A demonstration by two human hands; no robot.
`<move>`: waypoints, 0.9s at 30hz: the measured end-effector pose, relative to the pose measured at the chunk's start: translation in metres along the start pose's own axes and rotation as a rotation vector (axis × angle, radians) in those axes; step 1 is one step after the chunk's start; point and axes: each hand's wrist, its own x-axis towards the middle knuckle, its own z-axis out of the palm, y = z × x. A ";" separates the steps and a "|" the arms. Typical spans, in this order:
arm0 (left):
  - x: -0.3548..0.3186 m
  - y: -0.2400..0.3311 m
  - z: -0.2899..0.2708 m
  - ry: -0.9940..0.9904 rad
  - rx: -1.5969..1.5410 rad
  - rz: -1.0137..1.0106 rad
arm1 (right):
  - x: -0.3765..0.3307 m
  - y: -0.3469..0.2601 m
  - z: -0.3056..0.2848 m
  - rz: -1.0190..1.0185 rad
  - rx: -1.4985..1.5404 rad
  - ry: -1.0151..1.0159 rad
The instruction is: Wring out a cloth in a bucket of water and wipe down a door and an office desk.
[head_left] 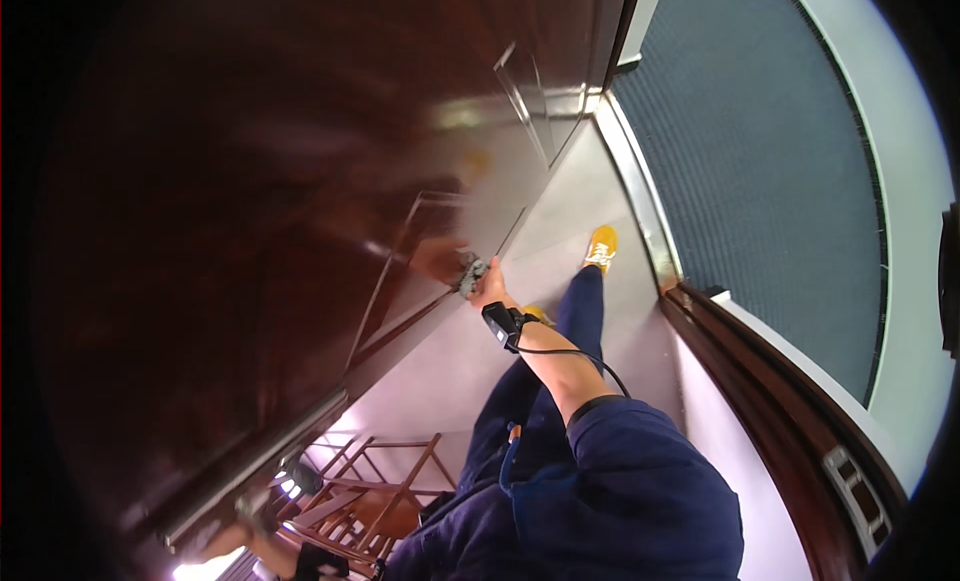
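Door (250, 181), dark red-brown, high gloss, with incised angular lines, filling the left and upper left of the frame; surface reflects an arm and hand. Cloth (470, 274), grey, crumpled, centre of frame, against the lower part of the door. Right hand (488, 284), grip clamped on the cloth; black wrist device (500, 325) with cable, worn behind it. Left hand (228, 543), lower left, blurred, near the door's edge; cannot tell whether its grip is apart or together. Wooden chair (385, 496), brown, slatted, lower left. Yellow shoe (601, 247), white laces, right of centre on the pale floor (570, 186). Carpet (755, 161), blue-grey, ribbed, upper right. Strike plate (857, 503), metal, set in the brown door frame (765, 421), lower right.
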 end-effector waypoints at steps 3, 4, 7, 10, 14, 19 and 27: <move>-0.007 -0.008 0.015 -0.035 0.021 0.042 | 0.076 -0.023 -0.035 -0.175 0.117 -0.168; -0.008 -0.010 0.019 -0.045 0.026 0.050 | 0.095 -0.030 -0.046 -0.241 0.142 -0.252; -0.016 -0.019 0.028 -0.063 0.040 0.080 | 0.138 -0.063 -0.063 -0.250 0.257 -0.180; -0.017 -0.008 0.024 -0.051 0.104 0.190 | 0.142 -0.063 -0.029 -0.228 0.272 -0.244; -0.019 -0.010 0.035 -0.080 0.092 0.159 | 0.155 -0.125 -0.018 -0.550 0.085 -0.160; -0.010 -0.009 0.031 -0.076 0.026 0.088 | 0.084 -0.092 0.021 -0.646 0.029 0.105; 0.018 -0.015 0.000 -0.082 -0.180 -0.155 | -0.241 0.011 0.126 -0.959 -0.485 -0.121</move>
